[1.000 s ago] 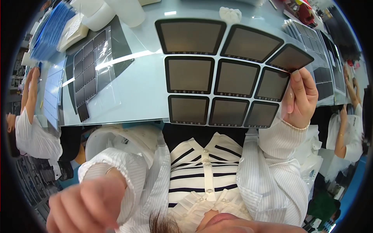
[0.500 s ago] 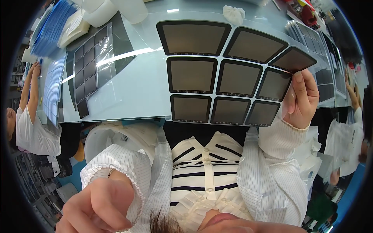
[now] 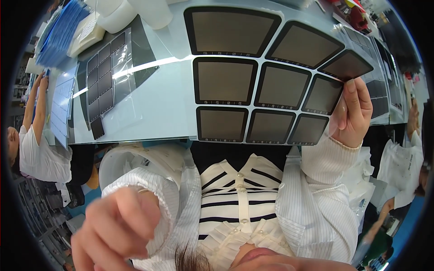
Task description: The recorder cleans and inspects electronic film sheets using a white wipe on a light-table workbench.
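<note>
A sheet of dark grey rectangular panels with black borders [image 3: 230, 81], set in three rows, is tilted up over the front edge of the table. My right hand [image 3: 353, 113] pinches the sheet's right edge between thumb and fingers. Its lower edge lies along the table's front edge. Close to the camera at the lower left is my left hand [image 3: 117, 226], raised and blurred. Its fingers are curled in, and whatever they may hold is hidden.
Another panel sheet [image 3: 103, 74] in clear film lies at the table's left, by a blue stack [image 3: 61, 34]. White containers [image 3: 151, 11] stand behind. More panel sheets [image 3: 377, 90] lie at the right. Below the table edge is a white bin [image 3: 117, 162]. People [image 3: 43, 144] work on both sides.
The panel sheet has tilted up nearer to the camera, and its far edge reaches higher in view, covering the white crumpled thing. My left hand has moved slightly right and up.
</note>
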### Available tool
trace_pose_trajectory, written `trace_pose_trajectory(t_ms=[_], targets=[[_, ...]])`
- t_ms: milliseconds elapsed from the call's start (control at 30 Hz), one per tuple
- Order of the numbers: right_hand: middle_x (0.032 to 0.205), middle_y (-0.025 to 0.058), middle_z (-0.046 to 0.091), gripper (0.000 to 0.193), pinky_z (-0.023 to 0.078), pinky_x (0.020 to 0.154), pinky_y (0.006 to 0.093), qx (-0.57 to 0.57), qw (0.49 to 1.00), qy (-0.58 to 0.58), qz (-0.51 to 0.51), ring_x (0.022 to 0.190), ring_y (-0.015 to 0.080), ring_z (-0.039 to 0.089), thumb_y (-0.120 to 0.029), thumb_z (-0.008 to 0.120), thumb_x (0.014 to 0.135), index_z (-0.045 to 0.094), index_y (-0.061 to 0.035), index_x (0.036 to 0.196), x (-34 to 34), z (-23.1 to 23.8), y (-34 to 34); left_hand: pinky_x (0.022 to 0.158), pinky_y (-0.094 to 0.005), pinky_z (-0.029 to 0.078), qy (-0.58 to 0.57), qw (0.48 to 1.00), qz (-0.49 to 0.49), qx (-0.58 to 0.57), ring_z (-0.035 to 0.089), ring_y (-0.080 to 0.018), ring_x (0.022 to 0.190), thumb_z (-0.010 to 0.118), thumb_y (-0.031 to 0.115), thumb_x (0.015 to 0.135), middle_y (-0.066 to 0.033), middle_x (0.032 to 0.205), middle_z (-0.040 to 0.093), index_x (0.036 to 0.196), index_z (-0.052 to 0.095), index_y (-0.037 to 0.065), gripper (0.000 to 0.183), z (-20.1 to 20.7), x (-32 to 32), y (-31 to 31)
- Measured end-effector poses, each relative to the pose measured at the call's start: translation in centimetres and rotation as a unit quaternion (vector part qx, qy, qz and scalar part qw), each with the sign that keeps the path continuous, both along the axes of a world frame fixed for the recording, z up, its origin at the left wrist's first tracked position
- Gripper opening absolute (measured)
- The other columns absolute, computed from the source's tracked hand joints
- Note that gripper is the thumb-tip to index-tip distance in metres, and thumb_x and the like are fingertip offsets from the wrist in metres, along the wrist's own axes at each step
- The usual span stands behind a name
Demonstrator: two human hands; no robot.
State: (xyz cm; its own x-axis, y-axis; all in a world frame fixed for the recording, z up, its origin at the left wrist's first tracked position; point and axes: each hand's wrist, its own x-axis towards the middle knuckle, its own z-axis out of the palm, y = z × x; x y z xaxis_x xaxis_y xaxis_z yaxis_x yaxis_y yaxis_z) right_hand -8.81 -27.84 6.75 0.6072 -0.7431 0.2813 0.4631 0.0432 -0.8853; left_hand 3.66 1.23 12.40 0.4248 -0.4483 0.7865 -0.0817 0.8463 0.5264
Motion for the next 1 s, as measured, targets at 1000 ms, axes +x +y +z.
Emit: trace_pose_trajectory(t_ms=[1000], targets=[[0.089,0.0104,0.068,0.025,0.025,0.035,0.0143,-0.057,0.986,-0.088,0.132,0.035,0.0019,0.035,-0.007,0.052,0.092,0.059,0.0041,0.113,3.5,1.0,-0.9,0.046,-0.0208,0.032,0.075,0.862,0.221,0.450,0.044,-0.0078,0.047,0.055,0.013,0.090,-0.0027,0.053,0.052,0.066,0.054,-0.001,0.028,-7.9,0.9,0.2]])
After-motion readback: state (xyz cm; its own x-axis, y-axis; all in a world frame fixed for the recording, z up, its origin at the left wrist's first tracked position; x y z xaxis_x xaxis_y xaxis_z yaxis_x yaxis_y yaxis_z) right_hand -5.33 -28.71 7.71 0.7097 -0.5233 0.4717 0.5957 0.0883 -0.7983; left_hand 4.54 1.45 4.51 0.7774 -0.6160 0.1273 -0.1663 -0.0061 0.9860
